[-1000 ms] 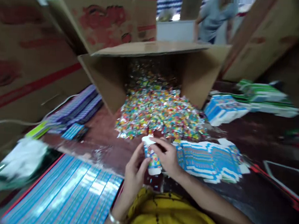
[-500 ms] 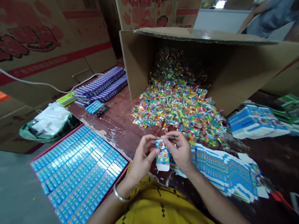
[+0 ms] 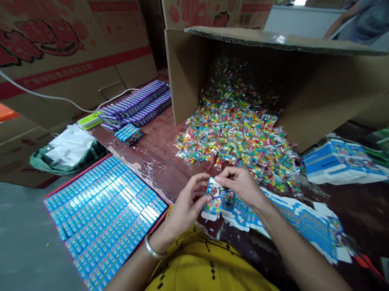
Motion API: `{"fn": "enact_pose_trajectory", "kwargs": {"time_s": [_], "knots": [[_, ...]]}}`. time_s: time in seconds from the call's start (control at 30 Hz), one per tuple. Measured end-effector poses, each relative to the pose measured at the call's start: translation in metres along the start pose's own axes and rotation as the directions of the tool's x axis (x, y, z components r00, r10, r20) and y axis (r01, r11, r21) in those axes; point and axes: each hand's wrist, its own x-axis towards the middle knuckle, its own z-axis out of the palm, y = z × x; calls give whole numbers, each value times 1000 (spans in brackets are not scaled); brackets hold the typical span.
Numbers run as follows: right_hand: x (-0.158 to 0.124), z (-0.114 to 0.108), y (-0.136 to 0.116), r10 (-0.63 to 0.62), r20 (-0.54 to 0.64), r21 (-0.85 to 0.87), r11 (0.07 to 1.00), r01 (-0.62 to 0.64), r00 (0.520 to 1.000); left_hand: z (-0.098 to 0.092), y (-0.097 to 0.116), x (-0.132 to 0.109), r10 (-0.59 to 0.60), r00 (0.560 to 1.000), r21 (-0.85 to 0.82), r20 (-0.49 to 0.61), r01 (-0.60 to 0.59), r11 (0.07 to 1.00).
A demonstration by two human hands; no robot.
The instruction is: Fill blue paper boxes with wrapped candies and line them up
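Note:
My left hand [image 3: 186, 203] grips a small blue printed carton [image 3: 214, 201] from its left side, fingers curled round it. My right hand [image 3: 240, 185] pinches the carton's top end from above. The carton stands upright just in front of my chest, over a dark red floor. A heap of small colourful wrapped sweets [image 3: 237, 137] spills out of a big tipped cardboard box [image 3: 314, 99] just beyond my hands. A row of flat blue cartons [image 3: 295, 216] lies to the right of my hands.
A red tray [image 3: 104, 214] packed with several filled blue cartons lies at the lower left. Purple packs [image 3: 136, 103] and a green bag with white paper [image 3: 66, 152] lie at the left. Blue-white carton stacks [image 3: 340, 162] sit at the right. Another person [image 3: 370, 18] stands behind the box.
The view swung and steadied. My hands kept the carton and turned it; my right fingers moved onto its top end.

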Motion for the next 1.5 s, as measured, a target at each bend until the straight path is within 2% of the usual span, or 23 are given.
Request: {"fn": "enact_pose_trajectory", "kwargs": {"time_s": [0.07, 0.2, 0.27, 0.4, 0.5, 0.57, 0.67, 0.7, 0.77, 0.8, 0.83, 0.87, 0.93, 1.0, 1.07, 1.1, 1.17, 1.2, 1.27, 1.33, 1.4, 1.5], "knots": [[0, 0, -2, -19, 15, -41, 999, 19, 1000, -1, 0, 0, -5, 1000, 4, 7, 5, 1000], [-7, 3, -6, -192, -3, -233, 954, 186, 981, -4, -2, 0, -16, 1000, 13, 6, 16, 1000], [-13, 4, -8, -238, 47, -294, 925, 242, 970, -6, -3, 1, -21, 1000, -9, -15, 21, 1000], [-25, 8, -7, -218, 196, -449, 847, 285, 956, -8, -4, 6, -18, 995, -95, -93, 9, 995], [-29, 13, -6, -212, 209, -571, 766, 295, 955, -8, -6, 10, -25, 992, -155, -125, 5, 988], [-29, 15, -4, -199, 243, -584, 752, 306, 950, -11, -8, 12, -51, 989, -136, -138, 32, 990], [-17, 6, 1, -160, 343, -541, 772, 334, 925, -23, -11, 14, -127, 978, -19, -164, 126, 992], [-10, 0, 3, -157, 320, -552, 771, 318, 934, -27, -12, 13, -158, 971, 3, -177, 161, 987], [8, -13, 10, -203, 136, -661, 710, 242, 970, -36, -13, 11, -216, 953, -20, -210, 217, 976], [19, -20, 13, -266, 8, -748, 639, 182, 964, -40, -13, 10, -242, 943, -57, -227, 235, 970], [30, -26, 17, -334, -84, -827, 549, 122, 939, -42, -13, 8, -265, 934, -100, -239, 248, 964], [40, -31, 21, -395, -132, -885, 459, 71, 909, -44, -12, 6, -288, 927, -140, -242, 260, 955], [58, -38, 27, -471, -131, -948, 317, 29, 872, -45, -12, 4, -332, 919, -195, -213, 293, 936], [70, -42, 30, -516, -100, -964, 263, 46, 851, -46, -13, 3, -348, 922, -201, -169, 313, 928], [75, -45, 29, -579, -122, -952, 299, 70, 806, -45, -16, 4, -318, 936, -160, -150, 295, 942], [74, -47, 27, -607, -162, -933, 351, 80, 778, -45, -18, 5, -291, 945, -132, -151, 272, 953], [69, -47, 19, -613, -293, -846, 524, 99, 733, -43, -22, 7, -230, 963, -84, -144, 220, 972], [65, -47, 14, -582, -360, -772, 624, 117, 729, -41, -24, 9, -198, 971, -64, -134, 191, 980], [55, -42, 4, -475, -446, -576, 801, 163, 759, -37, -25, 12, -134, 984, -16, -115, 133, 991], [44, -34, -7, -369, -435, -386, 900, 200, 821, -30, -23, 15, -88, 992, 39, -96, 92, 995], [34, -24, -15, -309, -374, -291, 934, 206, 874, -23, -20, 17, -67, 995, 71, -75, 72, 995], [24, -11, -23, -304, -278, -383, 905, 185, 911, -14, -13, 17, -55, 997, 66, -54, 59, 996]]}}
